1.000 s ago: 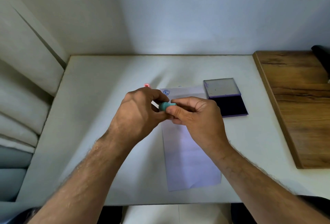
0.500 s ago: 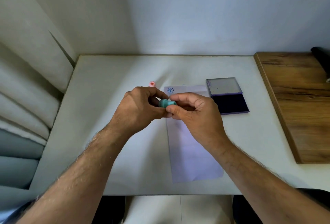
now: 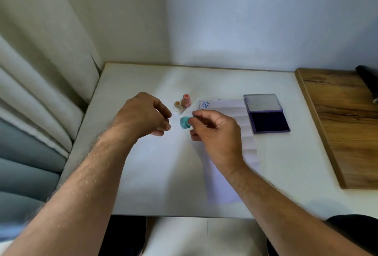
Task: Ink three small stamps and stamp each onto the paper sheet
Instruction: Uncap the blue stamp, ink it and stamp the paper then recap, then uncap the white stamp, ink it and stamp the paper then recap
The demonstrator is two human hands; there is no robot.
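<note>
One blue print (image 3: 205, 104) marks the paper sheet (image 3: 225, 112); the right hand (image 3: 216, 131), grip clamped on the teal stamp (image 3: 185, 122), has two imprints left, while the left hand (image 3: 143, 116) is curled, seemingly empty.

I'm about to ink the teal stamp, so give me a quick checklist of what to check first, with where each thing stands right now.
1. Teal stamp held: ok, pinched in the right hand.
2. Left hand out of the way: ok, apart from the stamp; whether it holds a cap, cannot tell.
3. Stamp face uncovered: cannot tell, it is blurred.
4. Ink pad open: ok, lid raised, dark pad exposed.
5. Free room on the paper sheet: ok, only one blue mark at its far left corner.
6. Other stamps clear of the path: ok, pink stamp and white stamp stand left of the sheet.
</note>
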